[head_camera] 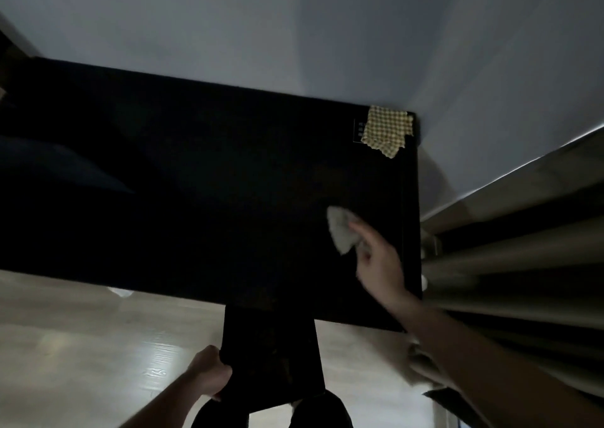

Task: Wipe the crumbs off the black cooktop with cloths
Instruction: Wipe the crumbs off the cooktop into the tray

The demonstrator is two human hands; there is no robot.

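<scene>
- Right hand (379, 261) grips grey cloth (341, 230) on black cooktop (196, 182), frame centre-right.
- Left hand (209, 373) grips dark tray (271, 355) at cooktop's near edge, bottom centre.
- Checked cloth (387, 132) lies on cooktop's far right corner.

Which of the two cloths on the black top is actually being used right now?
The plain grey cloth, gripped by the right hand near the cooktop's right side. The yellow checked cloth lies untouched in the far right corner.

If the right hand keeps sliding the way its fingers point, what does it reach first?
Only bare black cooktop lies ahead of the right hand and its grey cloth, up-left. The checkered cloth sits off that line, probably.
</scene>
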